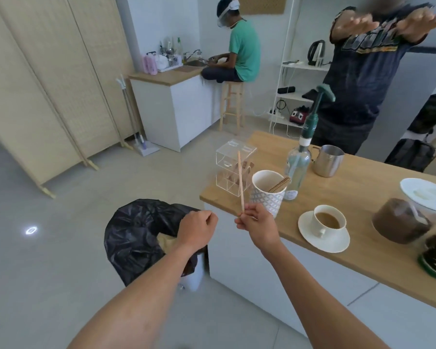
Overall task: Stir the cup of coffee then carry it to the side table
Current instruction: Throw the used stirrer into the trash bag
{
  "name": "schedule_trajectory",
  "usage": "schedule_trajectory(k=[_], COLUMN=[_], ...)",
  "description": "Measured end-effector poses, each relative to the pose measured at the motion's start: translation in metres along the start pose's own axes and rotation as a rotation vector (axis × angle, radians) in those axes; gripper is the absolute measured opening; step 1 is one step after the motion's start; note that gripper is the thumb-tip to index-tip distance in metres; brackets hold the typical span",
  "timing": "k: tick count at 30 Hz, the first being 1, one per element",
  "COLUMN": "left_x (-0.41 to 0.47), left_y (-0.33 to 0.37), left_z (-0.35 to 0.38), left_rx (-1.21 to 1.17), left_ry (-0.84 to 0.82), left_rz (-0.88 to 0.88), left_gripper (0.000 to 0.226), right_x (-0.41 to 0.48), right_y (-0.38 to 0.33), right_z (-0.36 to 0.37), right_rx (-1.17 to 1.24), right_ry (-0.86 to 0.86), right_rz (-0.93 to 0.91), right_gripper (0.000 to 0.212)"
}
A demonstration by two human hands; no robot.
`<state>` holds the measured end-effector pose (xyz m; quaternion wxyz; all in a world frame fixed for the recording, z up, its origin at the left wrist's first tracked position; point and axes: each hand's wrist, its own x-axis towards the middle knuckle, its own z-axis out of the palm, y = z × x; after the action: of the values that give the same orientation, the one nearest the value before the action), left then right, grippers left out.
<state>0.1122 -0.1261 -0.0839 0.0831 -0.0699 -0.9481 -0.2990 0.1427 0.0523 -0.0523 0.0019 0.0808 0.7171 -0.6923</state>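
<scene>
Head view. One wooden counter [362, 197] stood on white cabinets over a grey tiled floor [48, 273], which lay open to the left. One bin with a black bag [136, 227] stood against the counter's near end, under the left hand [198, 229].

- **On the counter:** one cup of coffee [328, 220] on one saucer [312, 238] sat near the front edge, untouched. One patterned cup [267, 195] of sticks, one clear box [233, 167], one pump bottle [298, 165] and one steel pitcher [327, 159] were also there.
- **Hands:** the right hand [259, 227] pinched one wooden stir stick [241, 182] upright by its lower end. The left hand was curled in a fist, with nothing seen in it.
</scene>
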Motion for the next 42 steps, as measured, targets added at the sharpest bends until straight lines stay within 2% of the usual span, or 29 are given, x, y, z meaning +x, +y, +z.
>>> schedule_trajectory(k=[8,11,14,16,19,24,28,32,38,42], left_x=[0.032,0.046,0.059,0.067,0.076,0.084,0.085,0.083,0.089,0.102], left_y=[-0.12,-0.164,-0.199,-0.217,-0.242,-0.268,-0.29,-0.302,-0.304,-0.292], left_z=[-0.018,-0.017,-0.014,-0.011,-0.004,0.01,0.018,0.02,0.022,0.023], left_rx=[0.011,0.014,0.015,0.025,0.029,0.022,0.005,0.007,0.0,-0.034], left_ry=[-0.008,-0.056,-0.101,-0.117,-0.158,-0.303,-0.401,-0.438,-0.428,-0.416], left_rz=[-0.182,-0.216,-0.235,-0.243,-0.261,-0.305,-0.357,-0.376,-0.364,-0.331], left_gripper=[0.05,0.047,0.045,0.042,0.038,0.035,0.036,0.037,0.028,0.029], right_x=[0.064,0.089,0.113,0.125,0.141,0.157,0.166,0.17,0.185,0.19], right_y=[0.042,0.061,0.088,0.102,0.12,0.14,0.161,0.178,0.166,0.148], right_z=[0.119,0.162,0.194,0.208,0.228,0.245,0.252,0.25,0.251,0.245], right_rx=[-0.102,-0.201,-0.314,-0.349,-0.368,-0.347,-0.265,-0.366,-0.326,-0.288], right_ry=[-0.096,-0.122,-0.155,-0.165,-0.169,-0.165,-0.129,-0.15,-0.094,-0.06], right_rz=[0.229,0.318,0.376,0.422,0.489,0.594,0.743,0.735,0.663,0.597], right_gripper=[0.012,0.015,0.009,0.006,0.012,0.014,0.027,0.043,0.027,0.024])
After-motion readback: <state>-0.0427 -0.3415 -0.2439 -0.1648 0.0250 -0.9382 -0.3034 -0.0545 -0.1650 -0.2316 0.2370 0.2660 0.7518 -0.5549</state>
